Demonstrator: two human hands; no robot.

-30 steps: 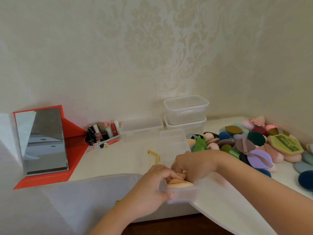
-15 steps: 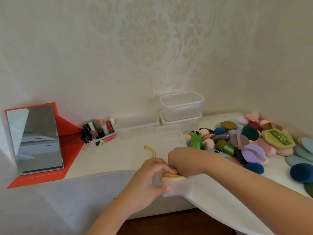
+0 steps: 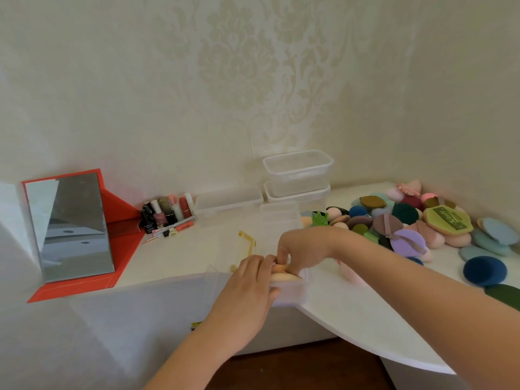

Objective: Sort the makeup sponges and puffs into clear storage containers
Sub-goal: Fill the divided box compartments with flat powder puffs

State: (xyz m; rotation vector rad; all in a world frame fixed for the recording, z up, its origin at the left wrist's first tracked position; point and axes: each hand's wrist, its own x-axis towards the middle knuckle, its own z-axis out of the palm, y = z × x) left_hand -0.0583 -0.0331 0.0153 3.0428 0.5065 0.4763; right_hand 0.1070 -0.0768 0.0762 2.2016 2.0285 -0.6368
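Right at the near edge of the white table point(image 3: 351, 313) sits a small clear box point(image 3: 291, 295). The left hand point(image 3: 247, 288) grips it from the left, thumb on the near wall and fingers curled over the rim. The right hand point(image 3: 298, 249) reaches in from the right and hangs over the box, knuckles up. Its fingertips are bent down and pinch a peach sponge point(image 3: 281, 270), which sits on other peach pieces inside. The two hands touch above the box.

Just right of the box, under the right forearm, a pink sponge point(image 3: 349, 273) lies on the table. A little farther off, left of the right hand, lies a yellow strip point(image 3: 247, 240).

Off to the right, a pile point(image 3: 394, 220) of sponges and puffs in many colours spreads toward the corner. A navy puff point(image 3: 484, 270) lies nearest, then a lilac puff point(image 3: 409, 243) with a strap, then a green labelled pack point(image 3: 447, 222). A green clip point(image 3: 319, 219) stands at the pile's left end.

Beside the clip is an open tub point(image 3: 278, 215). Beyond it, against the wall, are a flat tub point(image 3: 228, 202) and two stacked tubs point(image 3: 297, 167). Far left, polish bottles point(image 3: 166, 212) cluster beside a mirror point(image 3: 70, 226) propped in a red stand point(image 3: 121, 220).
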